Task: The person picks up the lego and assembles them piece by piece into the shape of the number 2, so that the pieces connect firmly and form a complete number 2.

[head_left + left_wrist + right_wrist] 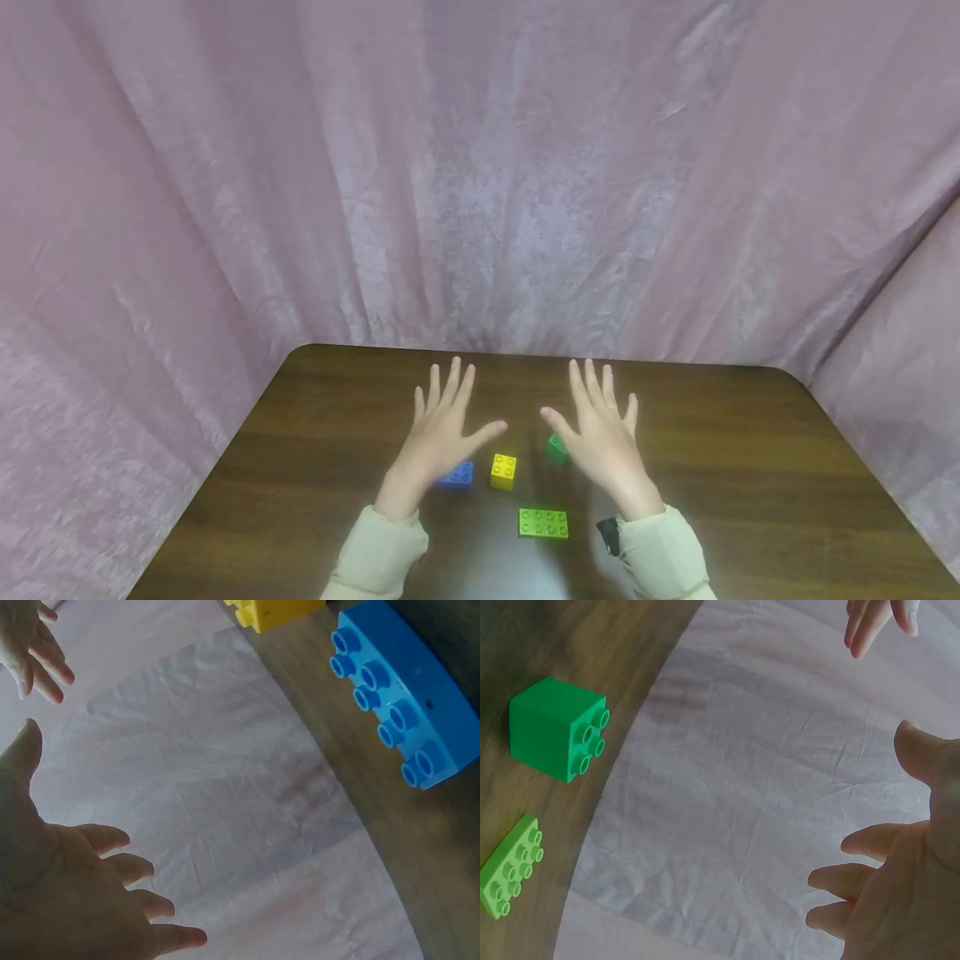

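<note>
My left hand (pixel 441 427) is held over the table with its fingers spread and nothing in them. Under its wrist side lies a blue building brick (pixel 457 476), partly covered in the head view; the left wrist view shows the whole row of studs on this blue brick (pixel 405 697). My right hand (pixel 602 432) also spreads its fingers, holding nothing. It partly hides a dark green brick (pixel 557 448), a cube in the right wrist view. Between the hands stands a yellow brick (pixel 503 472) with studs up. Nearer to me lies a flat light green brick (pixel 543 523).
The brown wooden table (pixel 750 467) has rounded far corners. Pink velvety curtains (pixel 525 167) hang behind its far edge and along both sides. A small black item (pixel 609 537) shows at the right sleeve's cuff (pixel 660 546).
</note>
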A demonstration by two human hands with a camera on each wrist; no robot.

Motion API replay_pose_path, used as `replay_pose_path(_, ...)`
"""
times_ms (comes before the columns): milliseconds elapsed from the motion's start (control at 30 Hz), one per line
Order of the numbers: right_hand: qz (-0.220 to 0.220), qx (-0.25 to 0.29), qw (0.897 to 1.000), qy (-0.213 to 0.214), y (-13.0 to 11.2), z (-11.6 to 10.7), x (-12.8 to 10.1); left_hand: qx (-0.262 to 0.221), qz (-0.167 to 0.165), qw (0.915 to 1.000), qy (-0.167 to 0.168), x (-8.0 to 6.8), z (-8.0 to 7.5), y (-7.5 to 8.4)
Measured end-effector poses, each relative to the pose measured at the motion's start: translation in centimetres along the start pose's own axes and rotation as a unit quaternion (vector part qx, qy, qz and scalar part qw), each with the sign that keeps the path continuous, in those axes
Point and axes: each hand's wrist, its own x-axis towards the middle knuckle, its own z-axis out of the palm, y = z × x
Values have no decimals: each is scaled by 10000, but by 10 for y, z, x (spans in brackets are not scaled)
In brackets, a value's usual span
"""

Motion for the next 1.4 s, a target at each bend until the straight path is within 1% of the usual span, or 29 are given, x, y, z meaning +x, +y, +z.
replay_pose_path(233, -34, 165, 9998, 96, 2, -2, -3, -311, 139, 9994, -26, -2, 7, -3)
replay_pose_path(400, -106, 672, 9975, 182, 2, -7, -7, -403, 119, 9990, -137, -5, 10, -6)
replay_pose_path(467, -136, 870, 9959, 226, 2, -9, -9, -455, 170, 9985, -234, -6, 11, -9)
replay_pose_path(600, -251, 1062, 9931, 421, 2, -11, -12, -623, 302, 9964, -490, -7, 16, -14)
replay_pose_path(767, -467, 1216, 9895, 618, 5, -9, -21, -922, 358, 9916, -829, -7, 25, -16)
replay_pose_path(900, -559, 1375, 9875, 531, 9, -4, -33, -1034, 323, 9882, -1079, -11, 33, -15)
replay_pose_path(967, -604, 1412, 9872, 433, 12, 0, -38, -1057, 283, 9874, -1139, -13, 38, -16)
replay_pose_path(1033, -663, 1424, 9870, 345, 15, 3, -42, -1069, 277, 9873, -1139, -15, 42, -18)
replay_pose_path(1133, -686, 1477, 9865, 160, 20, 6, -45, -1054, 357, 9877, -1099, -13, 47, -22)
replay_pose_path(1300, -664, 1648, 9839, -177, 27, 8, -48, -1154, 369, 9870, -1052, -9, 50, -21)
replay_pose_path(1400, -538, 1646, 9844, -300, 31, 9, -50, -1173, 351, 9869, -1053, -5, 50, -19)
